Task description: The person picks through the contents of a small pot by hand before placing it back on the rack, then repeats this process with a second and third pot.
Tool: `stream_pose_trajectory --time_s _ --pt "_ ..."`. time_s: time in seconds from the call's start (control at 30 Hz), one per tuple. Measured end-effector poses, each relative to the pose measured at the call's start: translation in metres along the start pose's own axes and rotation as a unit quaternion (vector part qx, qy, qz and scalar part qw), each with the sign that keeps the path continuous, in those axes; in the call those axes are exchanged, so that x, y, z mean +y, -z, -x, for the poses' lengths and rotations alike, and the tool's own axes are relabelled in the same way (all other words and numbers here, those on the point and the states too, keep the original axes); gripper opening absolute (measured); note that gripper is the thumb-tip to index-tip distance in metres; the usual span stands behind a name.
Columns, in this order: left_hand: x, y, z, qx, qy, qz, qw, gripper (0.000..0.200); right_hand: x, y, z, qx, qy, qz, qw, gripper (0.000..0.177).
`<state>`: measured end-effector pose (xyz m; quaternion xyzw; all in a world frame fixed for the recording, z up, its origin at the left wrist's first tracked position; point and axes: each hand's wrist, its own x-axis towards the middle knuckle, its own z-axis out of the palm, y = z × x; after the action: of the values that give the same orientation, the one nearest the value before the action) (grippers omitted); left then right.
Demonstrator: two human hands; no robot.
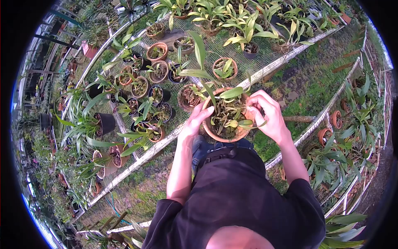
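A round terracotta pot (216, 136) is held in front of my dark shirt, close to the edge of the mesh bench. Inside it grows an orchid-like plant (232, 93) with a few broad green leaves, thin stems and brownish roots or potting mix. My left hand (196, 120) grips the pot's left rim, thumb over the edge. At the right rim, my right hand (267, 114) is closed in a pinch among the stems and leaves; what lies between its fingertips is too small to make out. One leaf passes just below those fingers.
A wire-mesh bench (174, 126) carries several small potted plants, including a terracotta pot (214, 71) just beyond my hands. Leafy plants (248, 33) crowd its far side. To the right, past a mossy strip of ground (304, 89), another bench holds more pots (324, 136).
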<state>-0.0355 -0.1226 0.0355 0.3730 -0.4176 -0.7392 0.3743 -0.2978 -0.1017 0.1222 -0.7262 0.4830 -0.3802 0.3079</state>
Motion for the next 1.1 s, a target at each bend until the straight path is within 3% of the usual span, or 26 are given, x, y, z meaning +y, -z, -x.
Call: stream_pose_trajectory --time_s 0.03,0.13,0.17,0.23,0.3,0.33,0.37,0.43,0.5,0.57,0.6,0.73,0.93,1.1 --pt "-0.003 0.005 0.000 0.008 0.006 0.012 1.000 0.081 0.000 0.005 0.001 0.009 -0.018 -0.010 1.000 0.008" --pt "-0.004 0.007 0.003 0.018 0.006 0.052 0.998 0.080 0.021 0.010 0.011 0.071 -0.074 -0.228 0.968 0.005" --pt "-0.002 0.006 0.004 0.031 0.014 0.059 0.998 0.080 0.022 0.020 0.015 0.089 -0.118 -0.241 0.959 0.005" --pt "0.001 0.006 0.007 0.056 0.029 0.072 0.995 0.081 0.030 0.039 0.017 0.122 -0.115 -0.262 0.950 0.006" --pt "0.001 0.006 0.005 0.053 0.021 0.085 0.995 0.082 0.029 0.051 0.020 0.206 -0.194 -0.087 0.955 0.007" --pt "0.002 0.004 0.005 0.058 0.016 0.100 0.993 0.083 0.023 0.056 0.019 0.219 -0.240 0.090 0.941 0.014" --pt "0.002 0.003 0.005 0.064 0.011 0.114 0.991 0.083 0.025 0.058 0.021 0.211 -0.183 0.228 0.933 0.017" --pt "-0.001 0.005 0.005 0.076 0.020 0.126 0.989 0.079 0.028 0.061 0.028 0.180 -0.060 0.485 0.854 0.024" --pt "-0.001 0.006 0.003 0.087 0.028 0.138 0.986 0.074 0.028 0.058 0.025 0.185 -0.101 0.329 0.920 0.018" --pt "0.002 0.003 0.004 0.105 0.032 0.127 0.986 0.072 0.024 0.054 0.026 0.143 -0.153 0.208 0.955 0.014" --pt "0.009 -0.004 0.005 0.113 0.033 0.122 0.986 0.071 0.022 0.049 0.023 0.170 -0.153 0.154 0.961 0.017" --pt "0.005 -0.004 0.000 0.095 0.005 0.104 0.990 0.071 0.022 0.039 0.021 0.159 -0.173 0.145 0.961 0.026" --pt "-0.005 0.000 -0.009 0.127 0.045 0.099 0.986 0.074 0.026 0.023 0.018 0.162 -0.149 0.080 0.972 0.017" --pt "0.010 -0.012 -0.014 0.118 0.058 0.079 0.988 0.079 0.027 0.019 0.018 0.126 -0.141 0.117 0.975 0.016"
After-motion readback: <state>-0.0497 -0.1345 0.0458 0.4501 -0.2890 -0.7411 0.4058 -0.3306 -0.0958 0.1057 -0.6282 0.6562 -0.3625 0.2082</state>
